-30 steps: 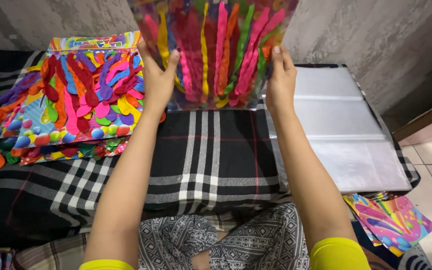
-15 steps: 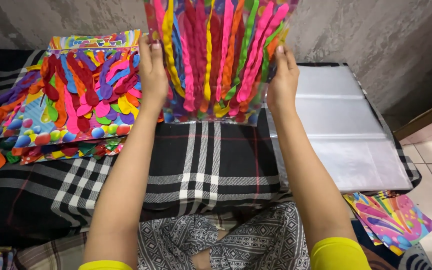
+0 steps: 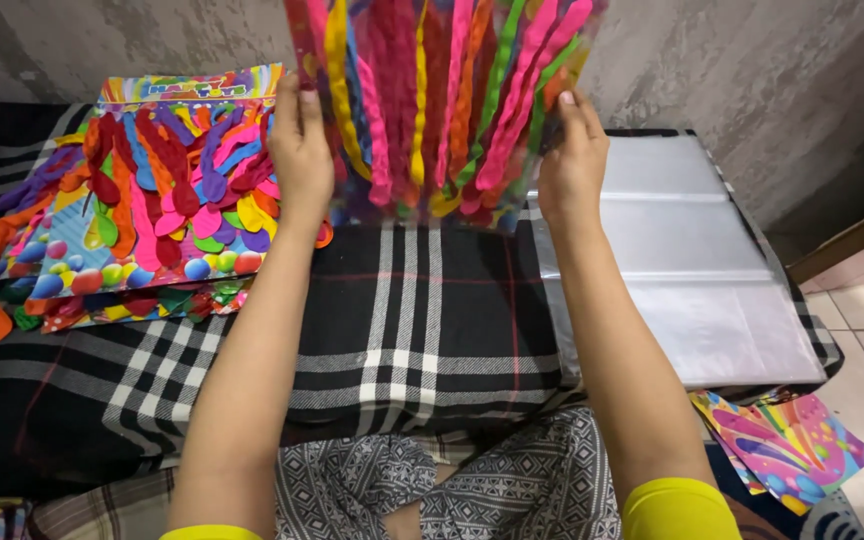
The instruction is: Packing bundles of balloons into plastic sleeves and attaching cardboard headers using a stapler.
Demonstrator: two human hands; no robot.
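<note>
I hold up a clear plastic packet of long, many-coloured uninflated balloons point(image 3: 442, 100) in front of me. My left hand point(image 3: 302, 150) grips its left edge and my right hand point(image 3: 572, 165) grips its right edge. The packet hangs upright above a black-and-white checked cloth point(image 3: 402, 330), its top cut off by the frame edge.
A pile of similar balloon packets on colourful printed cards point(image 3: 142, 200) lies to the left on the cloth. A stack of clear plastic bags point(image 3: 692, 260) lies to the right. Colourful cards point(image 3: 792, 450) rest on the tiled floor at lower right. A grey wall stands behind.
The packet has come lower and closer to me, both hands keeping their hold on its edges.
</note>
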